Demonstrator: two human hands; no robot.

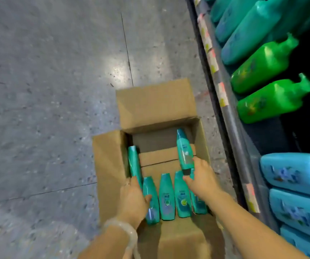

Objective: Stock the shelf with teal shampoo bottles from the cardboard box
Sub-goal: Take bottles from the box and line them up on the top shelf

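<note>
Both hands are working inside the cardboard box (109,165) on the floor: the left hand (134,200) is closing around an edge-on teal bottle (134,163) at the 9 o'clock wall, the right hand (202,178) is pinching the cap end of a second teal bottle (184,150) toward 1 o'clock. Four more bottles (167,197) are lying in a row between the hands. Best practice, judged: seat each grip fully before lifting, then carry toward the shelf (231,116) at 3 o'clock without clipping the box wall.
</note>
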